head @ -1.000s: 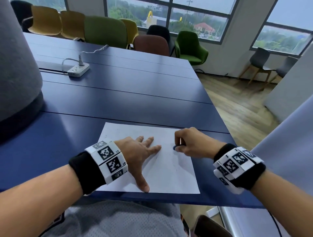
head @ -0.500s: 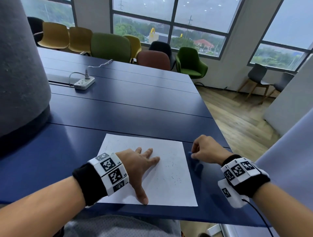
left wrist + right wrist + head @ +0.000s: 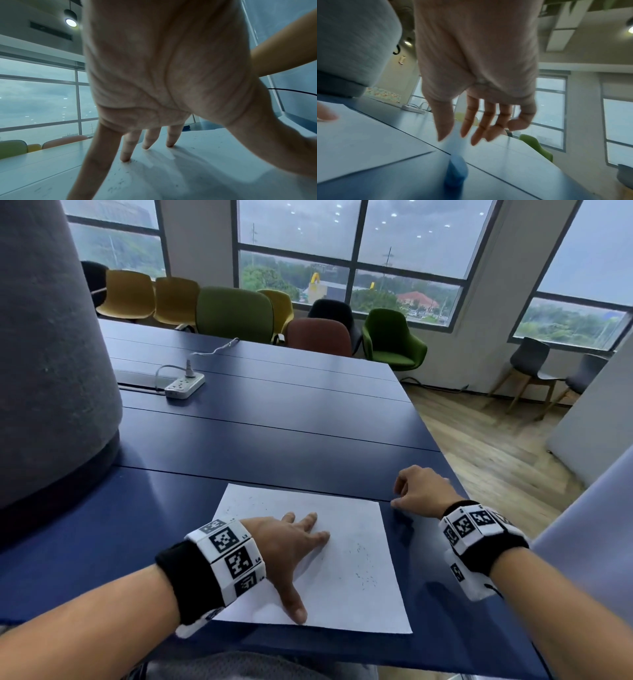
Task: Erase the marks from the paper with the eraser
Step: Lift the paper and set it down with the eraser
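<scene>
A white sheet of paper [image 3: 346, 529] lies on the dark blue table [image 3: 274, 446] in front of me, with small dark specks scattered over it. My left hand [image 3: 305, 566] lies flat on the paper's left half with its fingers [image 3: 126, 155] spread, pressing it down. My right hand [image 3: 397, 494] hovers over the table just past the paper's far right corner. Its fingers [image 3: 465, 121] hang loose and hold nothing. The blue eraser [image 3: 456, 174], blurred, stands on the table below that hand, beside the paper's edge [image 3: 385, 161].
A white power strip [image 3: 185, 385] with its cable lies far back on the left of the table. A large grey rounded object [image 3: 51, 354] stands at the left. Chairs [image 3: 236, 314] line the far side. The table's right edge [image 3: 448, 474] drops off just beyond my right hand.
My right hand, which pinched the eraser on the paper, has moved right off the sheet and let the eraser go on the table. My left hand has stayed on the paper.
</scene>
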